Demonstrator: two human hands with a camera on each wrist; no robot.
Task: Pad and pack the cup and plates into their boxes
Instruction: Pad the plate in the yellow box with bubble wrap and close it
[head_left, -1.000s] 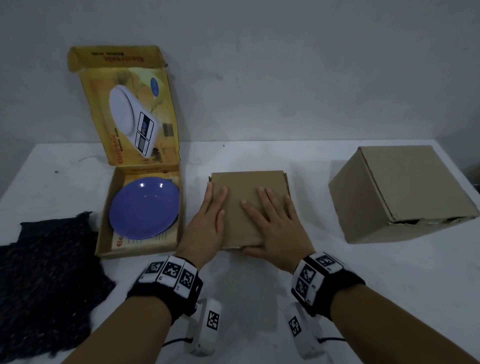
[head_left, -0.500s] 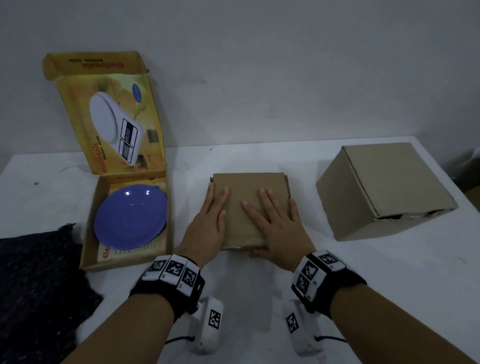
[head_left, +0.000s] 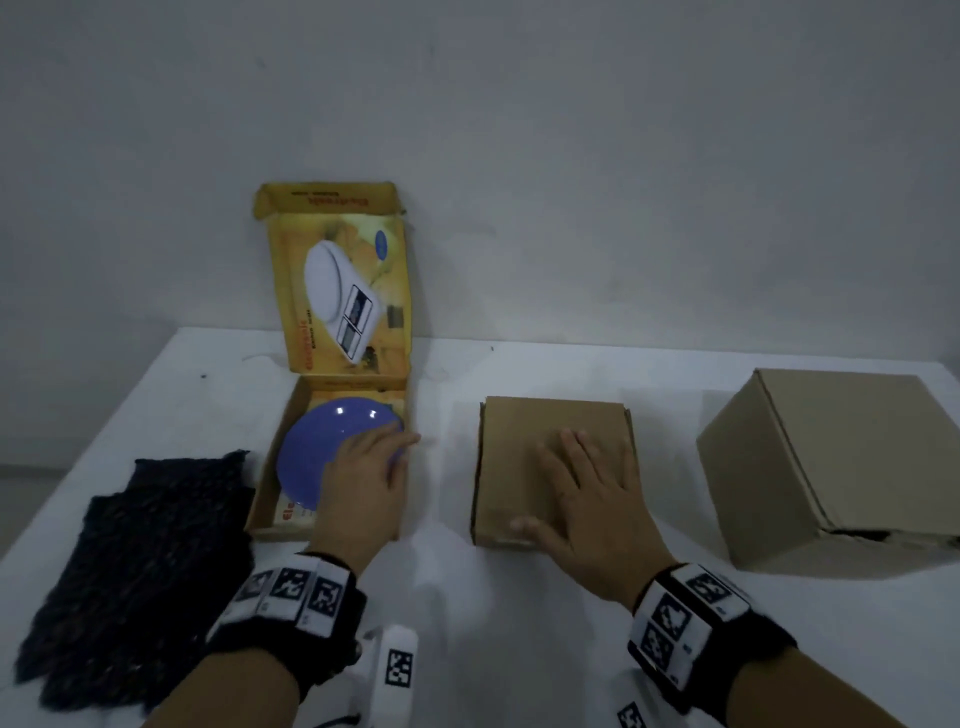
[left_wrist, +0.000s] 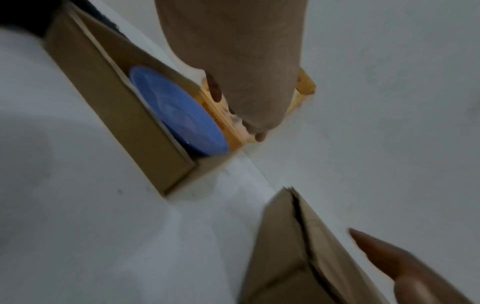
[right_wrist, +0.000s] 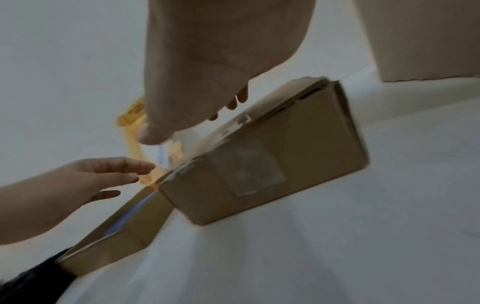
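A blue plate (head_left: 322, 449) lies in an open yellow scale box (head_left: 283, 441), whose lid (head_left: 345, 291) stands up against the wall. My left hand (head_left: 371, 467) hovers over the plate's right edge and the box's right wall, fingers straight and holding nothing. A closed flat brown box (head_left: 524, 441) sits at the table's middle. My right hand (head_left: 587, 488) lies flat on its top, thumb at the near edge. In the left wrist view the plate (left_wrist: 179, 115) shows inside the box (left_wrist: 116, 98). The right wrist view shows the brown box (right_wrist: 272, 160) under my palm.
A dark knitted cloth (head_left: 135, 561) lies on the white table (head_left: 493, 613) left of the yellow box. A larger closed cardboard box (head_left: 831, 467) stands at the right. The wall runs close behind the table.
My left hand has left the brown box's top and moved left over the plate in the yellow box. My right hand stays flat on the brown box. The head view has swung left.
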